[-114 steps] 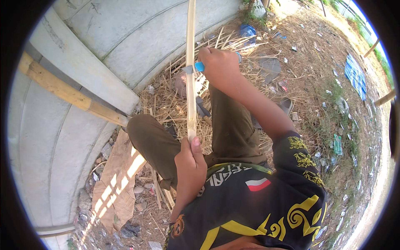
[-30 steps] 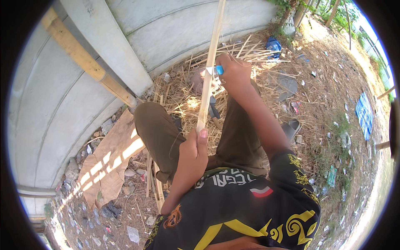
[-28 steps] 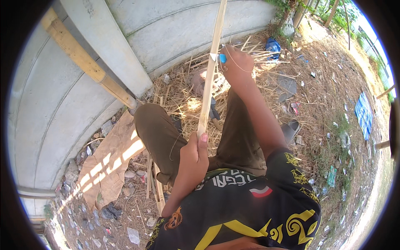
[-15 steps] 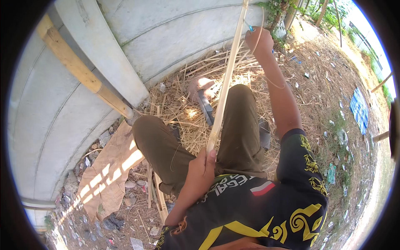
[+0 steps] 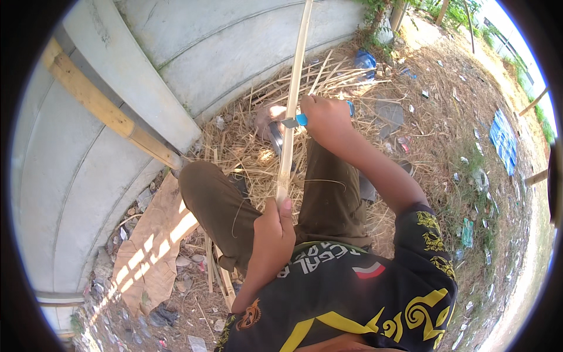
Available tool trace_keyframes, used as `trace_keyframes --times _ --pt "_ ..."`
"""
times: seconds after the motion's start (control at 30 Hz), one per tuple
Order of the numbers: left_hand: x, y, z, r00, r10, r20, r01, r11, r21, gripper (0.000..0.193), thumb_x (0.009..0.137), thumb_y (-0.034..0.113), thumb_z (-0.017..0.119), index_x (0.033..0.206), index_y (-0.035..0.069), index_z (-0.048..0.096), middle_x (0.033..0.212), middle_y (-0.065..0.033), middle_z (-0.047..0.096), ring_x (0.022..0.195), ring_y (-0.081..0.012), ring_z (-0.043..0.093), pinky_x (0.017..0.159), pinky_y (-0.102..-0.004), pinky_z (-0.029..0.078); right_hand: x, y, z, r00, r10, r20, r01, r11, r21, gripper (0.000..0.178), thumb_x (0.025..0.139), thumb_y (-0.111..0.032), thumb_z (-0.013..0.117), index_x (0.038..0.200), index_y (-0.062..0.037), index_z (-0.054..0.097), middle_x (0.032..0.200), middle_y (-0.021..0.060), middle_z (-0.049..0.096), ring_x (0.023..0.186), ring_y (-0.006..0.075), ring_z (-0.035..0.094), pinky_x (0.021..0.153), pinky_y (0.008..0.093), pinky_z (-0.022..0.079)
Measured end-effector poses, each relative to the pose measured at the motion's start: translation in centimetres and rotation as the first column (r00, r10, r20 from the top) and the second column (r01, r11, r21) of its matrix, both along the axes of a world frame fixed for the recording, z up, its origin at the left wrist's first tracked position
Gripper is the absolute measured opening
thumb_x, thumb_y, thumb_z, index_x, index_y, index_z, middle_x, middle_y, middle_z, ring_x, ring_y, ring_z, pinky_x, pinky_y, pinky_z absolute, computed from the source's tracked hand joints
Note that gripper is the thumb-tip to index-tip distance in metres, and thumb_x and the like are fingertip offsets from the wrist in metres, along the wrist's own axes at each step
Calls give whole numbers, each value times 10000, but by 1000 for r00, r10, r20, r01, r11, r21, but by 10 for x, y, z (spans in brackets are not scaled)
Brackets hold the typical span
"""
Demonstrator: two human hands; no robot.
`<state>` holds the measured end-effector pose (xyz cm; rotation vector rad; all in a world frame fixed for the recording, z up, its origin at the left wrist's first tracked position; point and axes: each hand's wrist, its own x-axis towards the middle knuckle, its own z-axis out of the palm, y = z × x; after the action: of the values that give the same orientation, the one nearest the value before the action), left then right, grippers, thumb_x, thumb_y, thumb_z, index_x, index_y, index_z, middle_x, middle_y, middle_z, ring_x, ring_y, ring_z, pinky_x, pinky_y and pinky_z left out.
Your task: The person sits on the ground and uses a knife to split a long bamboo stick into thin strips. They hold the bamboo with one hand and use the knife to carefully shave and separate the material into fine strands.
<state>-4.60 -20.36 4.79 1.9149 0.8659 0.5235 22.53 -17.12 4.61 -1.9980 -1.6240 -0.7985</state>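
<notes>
A long pale bamboo strip (image 5: 297, 70) rises from my lap and runs away from me past the top edge. My left hand (image 5: 273, 234) is closed round its near end, thumb lying along it. My right hand (image 5: 329, 122) grips a blue-handled knife (image 5: 301, 120); most of the handle is hidden in the fist. Its short grey blade lies across the strip, about halfway along the visible length. Whether the edge bites into the bamboo cannot be made out.
Pale shavings and thin strips (image 5: 258, 158) litter the ground between my knees, around a dark blade-like tool (image 5: 275, 138). A grey wall (image 5: 234, 35) and a bamboo pole (image 5: 94, 100) stand left and ahead. Flattened cardboard (image 5: 146, 246) lies at left, a blue sheet (image 5: 503, 141) at right.
My right hand has come back from the far end toward me, with the knife now against the strip. The strip's far end has swung left; a thin curled shaving near that hand is gone.
</notes>
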Motion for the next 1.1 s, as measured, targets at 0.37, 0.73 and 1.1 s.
trace_keyframes --times 0.37,0.73,1.1 --pt "-9 4 -3 992 126 -5 -126 992 -3 442 1104 377 446 878 4 521 600 -49 493 554 -135 464 535 -343 403 5 67 24 951 -171 -260 191 980 55 76 841 -151 649 821 -80 630 705 122 672 626 348 689 563 456 536" --pt "-20 0 -37 998 -37 -54 37 999 10 436 1102 400 446 885 29 514 617 -38 525 541 -130 532 520 -307 421 147 91 72 857 -390 -336 416 909 6 136 850 -136 626 825 -67 739 788 177 731 754 360 742 642 447 586" --pt "-5 5 -10 980 -91 179 170 850 -498 457 1112 444 378 839 81 426 657 29 387 538 -46 374 475 -225 315 -21 -20 4 957 41 -288 -24 998 64 122 779 -163 699 808 -77 616 675 112 661 631 325 687 594 450 545"
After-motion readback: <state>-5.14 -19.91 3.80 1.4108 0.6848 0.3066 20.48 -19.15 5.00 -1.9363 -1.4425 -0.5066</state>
